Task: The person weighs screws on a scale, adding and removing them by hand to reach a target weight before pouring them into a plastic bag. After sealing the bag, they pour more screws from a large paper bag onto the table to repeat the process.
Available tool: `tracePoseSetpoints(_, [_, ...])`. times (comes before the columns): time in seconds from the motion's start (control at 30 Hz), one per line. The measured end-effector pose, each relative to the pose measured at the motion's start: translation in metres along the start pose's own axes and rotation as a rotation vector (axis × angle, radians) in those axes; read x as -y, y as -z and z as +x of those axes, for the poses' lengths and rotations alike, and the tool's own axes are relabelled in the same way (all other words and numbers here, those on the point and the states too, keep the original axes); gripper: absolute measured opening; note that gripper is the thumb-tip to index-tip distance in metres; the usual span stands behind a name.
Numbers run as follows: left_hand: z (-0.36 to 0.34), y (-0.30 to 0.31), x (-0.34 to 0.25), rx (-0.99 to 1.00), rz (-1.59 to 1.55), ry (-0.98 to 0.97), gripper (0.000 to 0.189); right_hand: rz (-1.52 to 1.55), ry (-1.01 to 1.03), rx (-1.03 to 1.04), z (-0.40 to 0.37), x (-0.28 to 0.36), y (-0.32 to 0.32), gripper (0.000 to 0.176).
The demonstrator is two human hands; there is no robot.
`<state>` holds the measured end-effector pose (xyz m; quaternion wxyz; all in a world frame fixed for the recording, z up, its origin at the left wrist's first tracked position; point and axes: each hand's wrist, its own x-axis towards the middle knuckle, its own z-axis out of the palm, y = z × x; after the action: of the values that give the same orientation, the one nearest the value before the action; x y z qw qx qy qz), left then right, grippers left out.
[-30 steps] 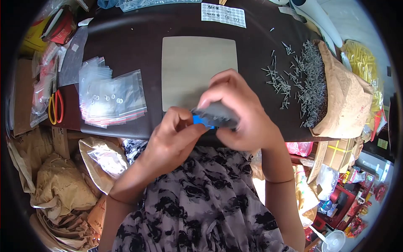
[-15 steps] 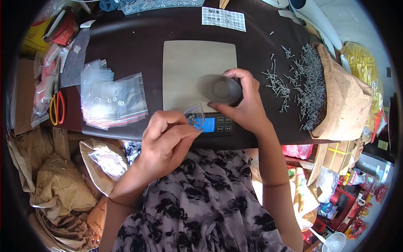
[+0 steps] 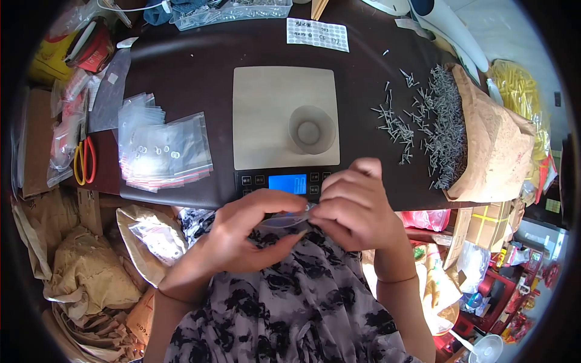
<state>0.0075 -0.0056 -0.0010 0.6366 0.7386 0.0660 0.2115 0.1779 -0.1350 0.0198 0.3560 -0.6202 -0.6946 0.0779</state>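
Between my two hands, below the scale's display, is a small clear plastic bag (image 3: 283, 221). My left hand (image 3: 257, 230) has its thumb and fingers around the bag's left side. My right hand (image 3: 352, 209) pinches the bag's right edge, its fingers curled. A grey cup (image 3: 311, 130) stands upright on the right part of the scale's beige plate (image 3: 260, 91). The scale's blue display (image 3: 287, 184) is lit. What the bag holds is mostly hidden by my fingers.
Zip bags (image 3: 166, 148) lie stacked at the left, beside scissors (image 3: 85, 160). Loose screws (image 3: 445, 127) spill from a brown paper bag (image 3: 493, 136) at the right. A label sheet (image 3: 318, 34) and a clear plastic tray (image 3: 233, 15) are at the back.
My right hand has let go of the cup, which now stands on the scale, and moved down to the bag. My left hand has moved down and slightly right with the bag.
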Motion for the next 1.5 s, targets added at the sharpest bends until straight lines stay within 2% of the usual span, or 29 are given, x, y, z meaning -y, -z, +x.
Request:
tracePoseSetpoints(0.13, [0.002,0.002,0.003,0.043,0.148,-0.016,0.022,-0.016,0.015,-0.006,-0.005,0.006,-0.009,0.017])
tracePoseSetpoints(0.33, [-0.005,-0.003,-0.002,0.115,0.021,0.073,0.013,0.038,0.073,-0.01,-0.012,0.009,-0.014,0.02])
tracePoseSetpoints(0.47, [-0.012,-0.006,0.003,0.236,-0.1,0.199,0.011,0.071,0.082,-0.008,-0.026,0.014,-0.018,0.024])
tracePoseSetpoints(0.53, [-0.012,-0.005,0.002,0.302,-0.154,0.292,0.01,0.093,0.044,-0.024,-0.035,0.019,-0.016,0.025])
tracePoseSetpoints(0.63, [-0.015,-0.004,0.013,0.237,-0.242,0.267,0.012,0.17,-0.033,-0.023,-0.055,0.018,-0.008,0.026])
tracePoseSetpoints(0.77, [-0.012,-0.014,0.013,0.348,-0.191,0.291,0.015,0.337,-0.165,-0.081,-0.086,0.021,-0.012,0.025])
tracePoseSetpoints(0.83, [-0.011,-0.018,0.017,0.373,-0.191,0.255,0.014,0.48,-0.296,-0.188,-0.117,0.016,-0.008,0.023])
tracePoseSetpoints(0.87, [-0.011,-0.017,0.019,0.307,-0.213,0.269,0.014,0.553,-0.357,-0.242,-0.138,0.012,-0.004,0.023])
tracePoseSetpoints(0.93, [-0.013,-0.011,0.025,0.169,-0.252,0.301,0.014,0.596,-0.687,-0.384,-0.196,0.0,0.01,0.023])
tracePoseSetpoints(1.0, [-0.016,-0.005,0.027,0.099,-0.237,0.312,0.011,0.678,-1.038,-0.436,-0.226,-0.009,0.021,0.016])
tracePoseSetpoints(1.07, [-0.019,-0.002,0.026,0.028,-0.256,0.399,0.012,0.133,-0.992,-0.417,-0.233,-0.015,0.002,0.011])
tracePoseSetpoints(1.1, [-0.021,-0.001,0.03,0.052,-0.23,0.348,0.011,-0.136,-0.954,-0.4,-0.232,-0.018,-0.01,0.015])
tracePoseSetpoints(1.13, [-0.022,-0.002,0.03,0.049,-0.225,0.357,0.01,-0.316,-0.807,-0.285,-0.248,-0.023,-0.033,0.03])
tracePoseSetpoints(1.17, [-0.022,-0.003,0.03,0.047,-0.22,0.367,0.01,-0.272,-0.832,-0.164,-0.246,-0.018,-0.05,0.034])
tracePoseSetpoints(1.2, [-0.023,-0.004,0.03,0.045,-0.214,0.377,0.009,-0.298,-0.717,-0.048,-0.243,-0.019,-0.066,0.041])
tracePoseSetpoints(1.23, [-0.023,-0.005,0.029,0.047,-0.196,0.374,0.008,-0.289,-0.717,0.116,-0.242,-0.018,-0.078,0.045])
tracePoseSetpoints(1.33, [-0.024,-0.009,0.027,0.046,-0.154,0.384,0.007,-0.389,-0.725,0.077,-0.24,-0.043,-0.088,0.047])
tracePoseSetpoints(1.37, [-0.025,-0.009,0.027,0.047,-0.146,0.398,0.007,-0.411,-0.797,0.121,-0.233,-0.052,-0.08,0.044])
tracePoseSetpoints(1.43, [-0.025,-0.009,0.027,0.058,-0.124,0.405,0.007,-0.292,-0.792,-0.086,-0.239,-0.083,-0.073,0.045])
tracePoseSetpoints(1.5, [-0.027,-0.011,0.027,0.056,-0.1,0.399,0.007,-0.32,-0.822,0.017,-0.271,-0.129,-0.071,0.045])
